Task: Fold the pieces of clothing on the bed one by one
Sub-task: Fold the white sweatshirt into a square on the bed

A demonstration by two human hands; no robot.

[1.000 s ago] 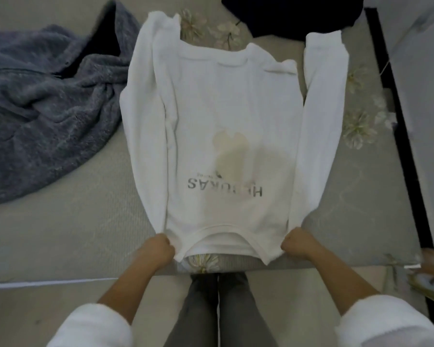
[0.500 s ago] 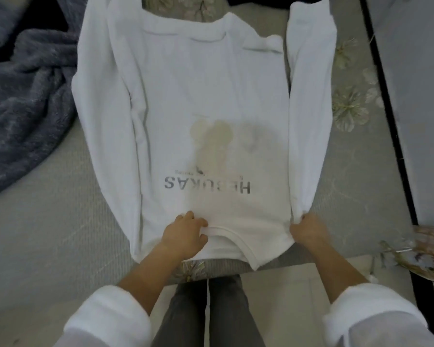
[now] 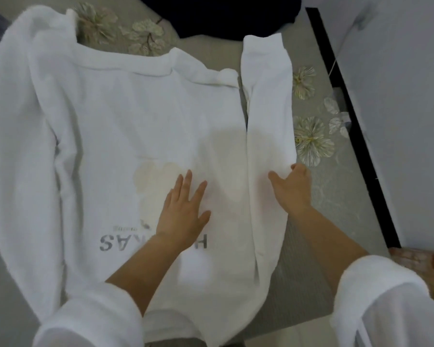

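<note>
On the grey flowered bedspread (image 3: 311, 221) the white sweater (image 3: 125, 126) lies flat at centre, the left hand (image 3: 183, 211) pressing it with fingers spread, the right hand (image 3: 292, 189) at 3 o'clock curling its fingers round the sleeve's edge, a dark garment (image 3: 223, 13) at 12 o'clock, a black bed edge (image 3: 348, 108) at 2 o'clock.

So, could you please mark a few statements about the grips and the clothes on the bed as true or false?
1. The left grip lies flat, fingers spread, on the white sweatshirt. True.
2. The white sweatshirt is folded in half. False: it lies spread out on the bed.
3. A dark garment lies beyond the sweatshirt's far end. True.
4. The right grip rests on the dark garment. False: it holds the outer edge of the sweatshirt's sleeve.
</note>
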